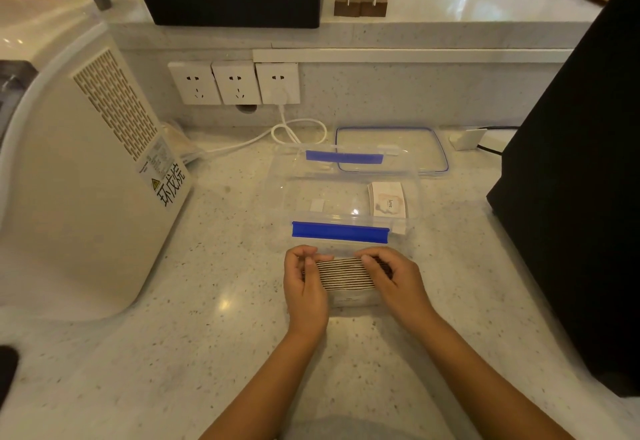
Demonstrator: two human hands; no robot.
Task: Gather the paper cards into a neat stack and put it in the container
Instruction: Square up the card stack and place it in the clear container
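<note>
Low in the centre of the frame, the left hand (pixel 304 284) and the right hand (pixel 394 280) pressed in from either side on a stack of paper cards (pixel 348 273), fingers curled over its top edges, with the stack standing on edge on the speckled countertop (pixel 207 335). Just above it sat the clear container (pixel 346 194) with blue clips, open, a few cards (pixel 388 200) lying inside at its right. The lid (pixel 394 149) lay beyond, upper centre. A white appliance (pixel 79 162) filled the left.
</note>
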